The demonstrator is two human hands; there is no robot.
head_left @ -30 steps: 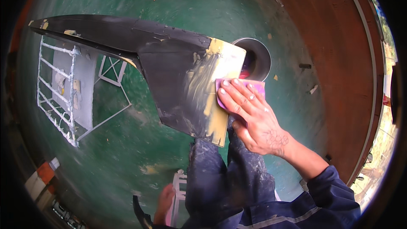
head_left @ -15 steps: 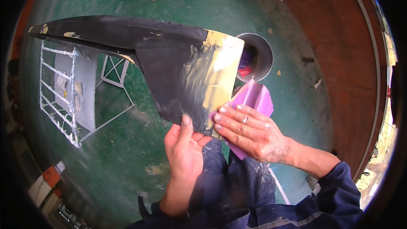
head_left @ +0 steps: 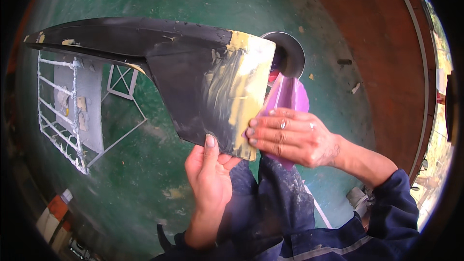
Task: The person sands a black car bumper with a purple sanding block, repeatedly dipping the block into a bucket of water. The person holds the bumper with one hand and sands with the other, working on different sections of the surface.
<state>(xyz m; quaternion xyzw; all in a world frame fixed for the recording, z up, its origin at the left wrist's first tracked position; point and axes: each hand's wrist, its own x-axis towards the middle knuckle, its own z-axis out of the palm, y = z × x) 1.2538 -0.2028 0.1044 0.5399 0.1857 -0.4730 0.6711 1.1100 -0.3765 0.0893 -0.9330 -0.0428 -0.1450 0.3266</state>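
Note:
A long black spoiler-shaped panel [head_left: 179, 87] stretches from the far left to the middle, its right end coated with yellow filler [head_left: 244, 87] smeared over the black. My left hand [head_left: 210, 179] grips the panel's lower edge, thumb on the near face and fingers behind. A creased purple sheet of sandpaper [head_left: 292, 96] lies under my right hand [head_left: 295, 137]. The fingers of that hand press it to the panel's right edge, close to the lower corner. Part of the sheet stands up above the knuckles, and the side touching the filler is hidden.
Behind the panel's right end a round metal bucket [head_left: 292, 50] stands on the green floor [head_left: 203, 0], with something red and dark inside. To the left is a white-coated metal rack [head_left: 75, 101] beside a grey board [head_left: 94, 111]. A brown surface [head_left: 377, 58] curves along the right.
My right hand has slid up a little along the panel's yellow edge with the sandpaper. The left hand keeps its hold. The whole view has shifted slightly.

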